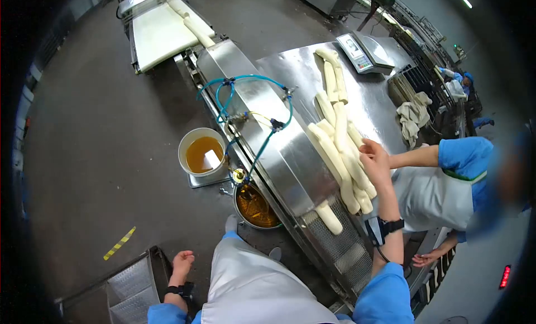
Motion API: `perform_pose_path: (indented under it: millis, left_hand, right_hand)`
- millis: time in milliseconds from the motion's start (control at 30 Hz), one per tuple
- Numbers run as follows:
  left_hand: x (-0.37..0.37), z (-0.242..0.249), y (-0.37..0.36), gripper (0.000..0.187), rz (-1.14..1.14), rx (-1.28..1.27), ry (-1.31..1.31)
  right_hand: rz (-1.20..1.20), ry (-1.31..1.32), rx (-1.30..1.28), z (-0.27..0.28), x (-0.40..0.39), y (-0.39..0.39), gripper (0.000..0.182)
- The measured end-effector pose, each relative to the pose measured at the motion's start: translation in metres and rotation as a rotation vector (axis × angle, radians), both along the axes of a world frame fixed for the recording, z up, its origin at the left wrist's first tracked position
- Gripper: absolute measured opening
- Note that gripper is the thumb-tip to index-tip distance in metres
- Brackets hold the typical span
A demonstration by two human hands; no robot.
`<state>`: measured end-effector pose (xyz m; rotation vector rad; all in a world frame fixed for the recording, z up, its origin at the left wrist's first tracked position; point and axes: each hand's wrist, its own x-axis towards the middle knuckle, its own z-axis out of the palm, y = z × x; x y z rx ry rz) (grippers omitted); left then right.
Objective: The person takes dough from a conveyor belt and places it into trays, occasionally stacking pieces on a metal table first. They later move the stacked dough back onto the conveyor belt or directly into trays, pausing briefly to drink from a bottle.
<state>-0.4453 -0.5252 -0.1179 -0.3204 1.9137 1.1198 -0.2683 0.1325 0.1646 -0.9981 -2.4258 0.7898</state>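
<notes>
Several long rolls of pale dough lie piled on the steel table. My right hand is over the right side of this pile, its fingers bent; a co-worker's forearm passes just behind it. Whether it grips a roll is hard to make out. Low on the left, my left hand hangs beside a metal rack, fingers curled in and nothing visible in them. One more dough roll sticks out from under the steel cover onto the mesh conveyor.
A white bucket of amber liquid and a round pot stand left of the conveyor. Blue hoses arch over the steel cover. A scale is on the table. A co-worker stands at right.
</notes>
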Motion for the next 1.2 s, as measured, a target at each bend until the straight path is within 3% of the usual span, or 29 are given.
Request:
perform_pose_path:
  millis: [67,133,267,433,533,600,733,1200]
  left_hand:
    - [-0.031,-0.018,-0.013,0.022,0.089,0.04,0.026]
    - [-0.058,-0.028,-0.022,0.02,0.144,0.068,-0.018]
    - [-0.092,-0.031,-0.03,0.022,0.178,0.019,-0.013]
    - [-0.097,-0.037,-0.044,0.024,0.207,0.024,-0.087]
    - [-0.09,-0.038,-0.049,0.023,0.247,0.04,-0.149]
    - [-0.085,-0.04,-0.053,0.016,0.196,-0.094,-0.16]
    - [-0.084,-0.047,-0.058,0.022,0.249,0.027,-0.216]
    - [-0.123,-0.041,-0.032,0.021,0.191,0.029,-0.139]
  right_hand:
    - [-0.135,0.129,-0.417,-0.004,-0.067,-0.015,0.033]
    - [-0.229,0.094,-0.562,-0.003,-0.136,-0.03,0.03]
    - [-0.296,0.183,-0.603,-0.055,-0.223,0.005,0.036]
    - [-0.427,0.059,-0.601,-0.066,-0.286,0.021,0.038]
    - [-0.477,0.008,-0.564,-0.074,-0.296,0.025,0.041]
    - [-0.453,-0.008,-0.527,-0.078,-0.297,0.027,0.041]
    - [-0.39,0.041,-0.503,-0.083,-0.295,0.036,0.042]
    - [-0.306,-0.151,-0.369,-0.082,-0.293,0.048,0.035]
